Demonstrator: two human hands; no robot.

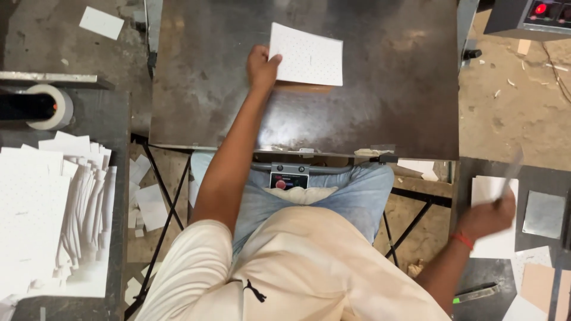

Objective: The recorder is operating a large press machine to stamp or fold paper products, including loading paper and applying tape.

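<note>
the person sat with knees under a dark metal plate (380,89), seen from above. nearest, at the right, the right hand (485,217) was closed around a thin blurred tool (510,175) that i could not identify, raised over a white sheet (496,238) on the dark side table (488,276); a red band circled that wrist. a small metal square (544,214) lay just beside the sheet, with tan and white cards (538,285) nearer the corner. at the left, a big stack of white sheets (41,220) sat fanned on another table, a tape roll (50,107) beyond it. loose paper scraps (146,202) lay on the floor under the plate's frame. farther out, the left hand (262,65) pinched the left edge of a white dotted card (308,56), thumb on top, holding it on the plate over a brown piece (303,88) that showed just beneath. one more sheet (101,22) lay on the floor at the far left.
</note>
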